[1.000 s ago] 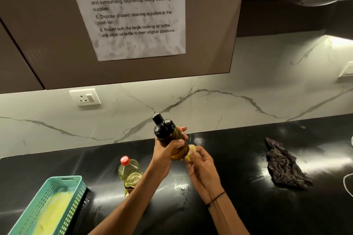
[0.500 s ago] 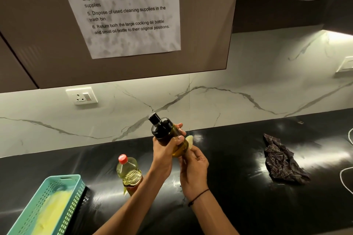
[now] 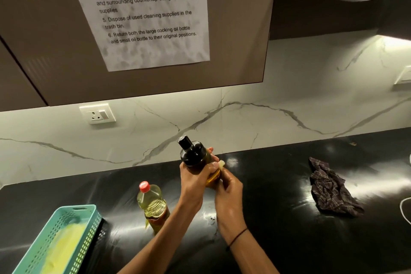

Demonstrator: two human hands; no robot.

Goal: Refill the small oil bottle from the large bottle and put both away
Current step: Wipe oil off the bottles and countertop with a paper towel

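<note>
Head view. Small oil bottle (image 3: 195, 158): dark body, black cap on, held above the black countertop (image 3: 278, 218), tilted with its cap toward the far left. Left hand (image 3: 195, 181): fingers curled round the bottle's body. Right hand (image 3: 229, 187): pinches a small pale wad (image 3: 221, 163) against the bottle's right side. Large oil bottle (image 3: 152, 203): red cap on, upright on the countertop, just left of the left forearm. Teal basket (image 3: 89, 224): near left, holds a yellow cloth (image 3: 64, 249). Dark checked cloth (image 3: 331, 191): crumpled, right, well apart from the hands. Instruction sheet (image 3: 144, 13): on the cabinet door above. Wall socket (image 3: 97, 114): far left on the marble backsplash.
</note>
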